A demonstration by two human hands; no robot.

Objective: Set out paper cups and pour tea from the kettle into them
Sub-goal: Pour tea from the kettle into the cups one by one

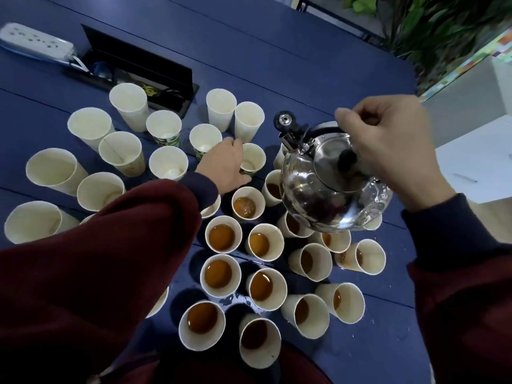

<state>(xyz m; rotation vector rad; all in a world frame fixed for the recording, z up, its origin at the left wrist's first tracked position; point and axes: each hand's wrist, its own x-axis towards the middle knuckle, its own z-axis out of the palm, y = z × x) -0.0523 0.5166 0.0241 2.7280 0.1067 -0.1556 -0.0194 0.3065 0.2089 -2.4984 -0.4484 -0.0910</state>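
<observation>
**Many cups, one kettle, two busy hands**

Closest to us, our dark red sleeves [97, 259] come in from both sides. Between them stand the cups with tea [219, 275], close together on the blue surface [374, 342]. There are wet drops between some of them.

A bit farther off, our right hand [388, 145] is curled round the black handle of the shiny kettle [327, 189]. It holds the kettle up in the air over the full cups. The spout [285, 126] points away from us.

Beside the kettle, our left hand [225, 164] wraps its fingers and thumb round one small cup [252, 162] with no tea in it.

Past that hand and to the left stand the empty cups [127, 106], some tall and some short. Behind them is an open black box [144, 65] set into the surface, then a white power strip [36, 41]. Farthest off, on the right, we see green plants [443, 29].
</observation>
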